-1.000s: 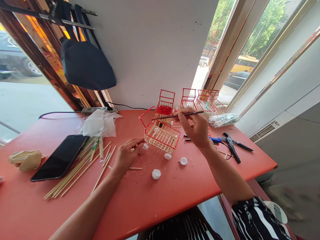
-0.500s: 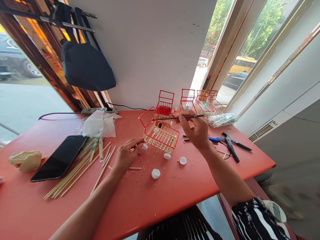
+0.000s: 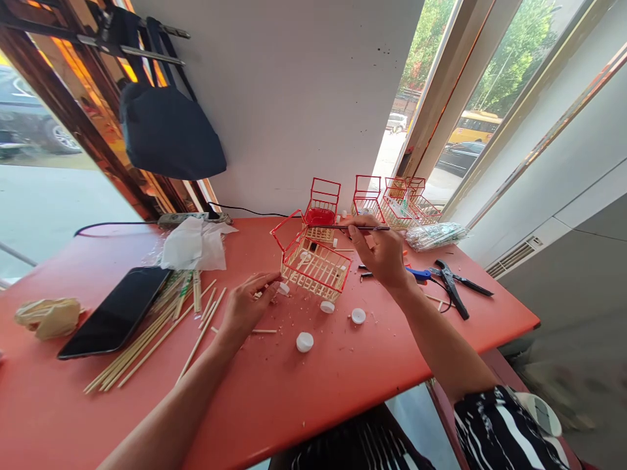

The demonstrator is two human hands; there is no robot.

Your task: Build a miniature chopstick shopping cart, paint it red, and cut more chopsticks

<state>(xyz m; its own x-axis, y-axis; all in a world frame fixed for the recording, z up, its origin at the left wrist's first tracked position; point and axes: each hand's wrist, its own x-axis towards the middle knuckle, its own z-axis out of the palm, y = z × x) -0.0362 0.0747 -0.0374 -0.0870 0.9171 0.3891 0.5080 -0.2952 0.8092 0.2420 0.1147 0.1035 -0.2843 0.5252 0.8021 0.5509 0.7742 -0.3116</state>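
Note:
My right hand [image 3: 382, 251] is closed round a thin dark paintbrush [image 3: 350, 227], held almost level. Its tip is at the near edge of a red paint dish [image 3: 321, 216]. Below the brush stands a miniature shopping cart [image 3: 318, 264] of pale wooden sticks, with red-painted top rails and handle frame. My left hand [image 3: 252, 297] pinches the cart's near left corner, beside a white bottle cap [image 3: 283, 288]; the exact contact is partly hidden by the fingers. Another white cap [image 3: 327, 306] sits at the cart's near side.
Loose caps [image 3: 304, 342] lie in front. Wooden sticks [image 3: 147, 339] and a black phone [image 3: 115, 313] are on the left, near white tissue [image 3: 196, 245]. Pliers [image 3: 455, 287] and a blue-handled tool [image 3: 418, 274] lie right. More red-railed carts [image 3: 367, 196] stand behind.
My right hand has moved the paintbrush slightly left and up, from the cart's handle frame toward the red paint dish. My left hand and the cart stay in place.

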